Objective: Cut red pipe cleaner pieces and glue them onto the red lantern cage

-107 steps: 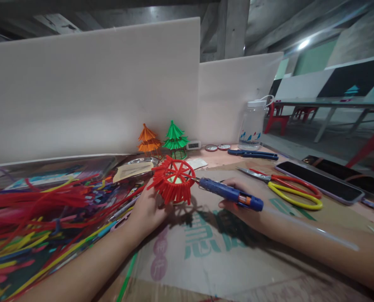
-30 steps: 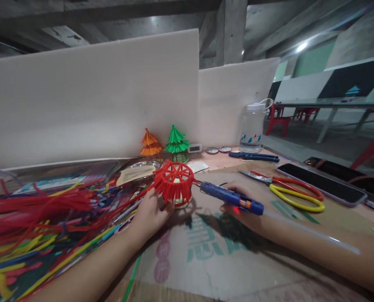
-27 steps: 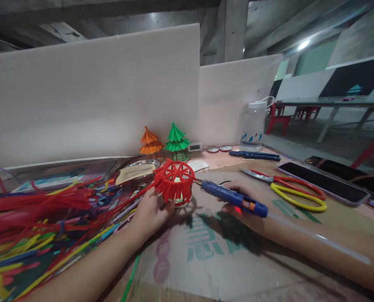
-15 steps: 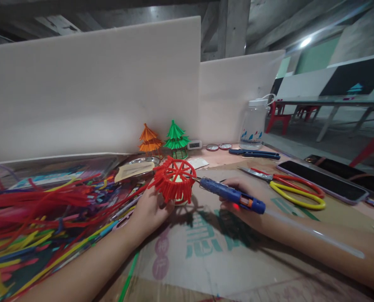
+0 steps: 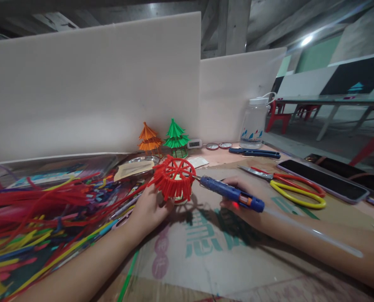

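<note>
My left hand is closed round the lower side of a red pipe-cleaner pavilion model. The model has a fringed roof and an open, spoked ring on top. Closed round a blue hot glue gun, my right hand holds it level, with a red light glowing on its body. The nozzle tip is at the right edge of the red ring; whether it touches cannot be told. A clear glue stick sticks out of the gun's rear over my right forearm.
Pipe cleaners in many colours cover the left side. Orange and green tower models stand behind, beside a metal dish. Scissors, a phone, blue-handled pliers and a water bottle are on the right. Cardboard lies beneath.
Both hands keep their hold, and the nozzle stays at the red ring's right edge. The glue gun and the red model have shifted only very slightly.
</note>
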A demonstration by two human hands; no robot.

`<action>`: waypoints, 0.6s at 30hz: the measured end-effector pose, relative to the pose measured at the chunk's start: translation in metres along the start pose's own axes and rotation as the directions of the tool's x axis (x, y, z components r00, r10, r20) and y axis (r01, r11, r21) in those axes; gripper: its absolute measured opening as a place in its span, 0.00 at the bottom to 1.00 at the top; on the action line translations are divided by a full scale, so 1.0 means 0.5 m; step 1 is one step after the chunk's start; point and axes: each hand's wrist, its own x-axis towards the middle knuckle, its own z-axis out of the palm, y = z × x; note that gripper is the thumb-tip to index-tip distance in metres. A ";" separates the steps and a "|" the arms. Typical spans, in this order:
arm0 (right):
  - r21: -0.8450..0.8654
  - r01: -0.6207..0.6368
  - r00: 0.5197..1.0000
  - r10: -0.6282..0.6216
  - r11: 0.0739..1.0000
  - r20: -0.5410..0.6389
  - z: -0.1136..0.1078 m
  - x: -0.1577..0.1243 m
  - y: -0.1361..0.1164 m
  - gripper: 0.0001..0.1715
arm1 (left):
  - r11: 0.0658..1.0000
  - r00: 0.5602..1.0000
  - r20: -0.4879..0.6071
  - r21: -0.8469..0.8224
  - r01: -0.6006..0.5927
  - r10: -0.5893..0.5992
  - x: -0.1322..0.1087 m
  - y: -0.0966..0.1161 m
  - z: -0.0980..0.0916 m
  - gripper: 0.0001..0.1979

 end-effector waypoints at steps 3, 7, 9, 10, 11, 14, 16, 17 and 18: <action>-0.013 0.014 1.000 -0.014 1.000 -0.009 0.000 0.001 -0.001 0.16 | 1.000 1.000 0.007 -0.003 0.019 -0.019 0.004 0.002 0.000 0.14; -0.066 0.017 1.000 -0.017 0.998 -0.010 -0.002 0.003 -0.007 0.14 | 0.999 0.999 0.006 0.013 0.048 -0.048 0.007 0.006 -0.001 0.15; -0.081 0.020 1.000 -0.021 0.997 -0.014 -0.005 0.003 -0.013 0.13 | 0.999 0.999 0.006 0.009 0.053 -0.053 0.007 0.007 0.000 0.16; -0.084 0.025 1.000 -0.025 0.996 -0.004 -0.006 0.003 -0.015 0.12 | 0.998 0.998 0.008 0.008 0.059 -0.059 0.006 0.007 0.000 0.16; -0.084 0.030 1.000 -0.030 0.996 0.003 -0.006 0.003 -0.017 0.12 | 0.997 0.997 0.007 0.006 0.071 -0.071 0.006 0.006 0.000 0.16; -0.076 0.027 0.999 -0.025 0.997 0.028 -0.007 -0.001 -0.023 0.12 | 0.991 0.991 0.001 -0.017 0.134 -0.134 0.004 0.002 0.003 0.15; -0.068 0.006 0.999 -0.004 0.998 0.037 -0.007 -0.004 -0.025 0.13 | 0.981 0.984 -0.003 -0.072 0.180 -0.180 0.004 0.000 0.004 0.15; -0.061 -0.006 1.000 0.008 0.998 0.028 -0.007 -0.004 -0.025 0.13 | 0.972 0.979 -0.007 -0.118 0.203 -0.205 0.005 0.001 0.004 0.16; -0.041 -0.011 1.000 0.011 0.999 0.008 -0.009 -0.004 -0.024 0.13 | 0.958 0.973 -0.004 -0.176 0.226 -0.230 0.006 0.002 0.004 0.16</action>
